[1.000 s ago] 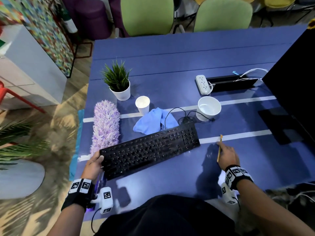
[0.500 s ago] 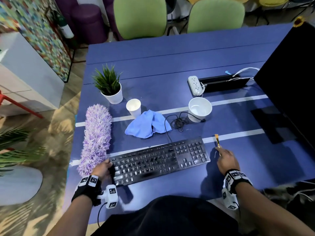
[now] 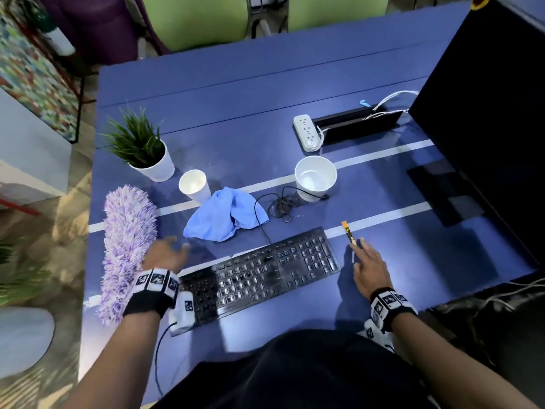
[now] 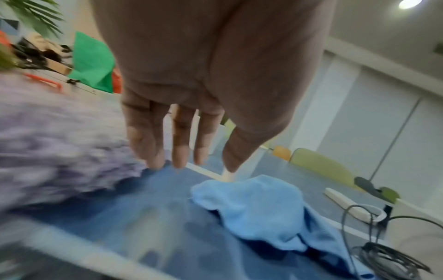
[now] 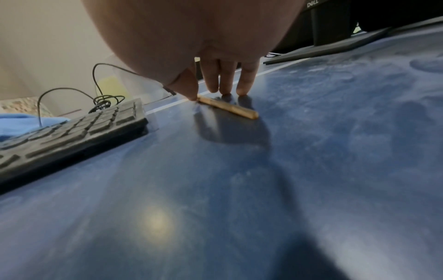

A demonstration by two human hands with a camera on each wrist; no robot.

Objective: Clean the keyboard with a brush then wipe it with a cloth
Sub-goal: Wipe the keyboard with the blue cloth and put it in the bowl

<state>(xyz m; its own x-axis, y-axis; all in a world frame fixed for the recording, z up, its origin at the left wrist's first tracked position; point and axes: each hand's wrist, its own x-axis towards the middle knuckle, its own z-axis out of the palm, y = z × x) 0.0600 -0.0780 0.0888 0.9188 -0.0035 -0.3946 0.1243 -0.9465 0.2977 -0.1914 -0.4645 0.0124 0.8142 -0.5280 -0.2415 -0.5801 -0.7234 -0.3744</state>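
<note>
The black keyboard [image 3: 265, 273] [image 5: 72, 130] lies near the table's front edge. Behind it sits the crumpled blue cloth [image 3: 224, 215] [image 4: 251, 204]. My left hand [image 3: 177, 246] [image 4: 191, 164] hovers between the keyboard's left end and the cloth, blurred, with its fingers straight and holding nothing. The small wooden-handled brush [image 3: 348, 231] [image 5: 227, 108] lies flat on the table right of the keyboard. My right hand [image 3: 361, 246] [image 5: 215, 92] rests over the brush's near end, with straight fingertips on the table and the thumb tip touching the handle.
A purple fluffy duster [image 3: 126, 246] [image 4: 59, 151] lies left of my left hand. A potted plant [image 3: 141, 149], a paper cup [image 3: 194, 185] and a white bowl [image 3: 315, 177] stand behind the cloth. The coiled keyboard cable [image 3: 280, 205], a power strip [image 3: 306, 132] and a monitor [image 3: 486, 113] lie at the right.
My left hand has let go of the keyboard's left end and moved forward toward the cloth. The keyboard swung to lie across in front of me. The right hand stays at the brush.
</note>
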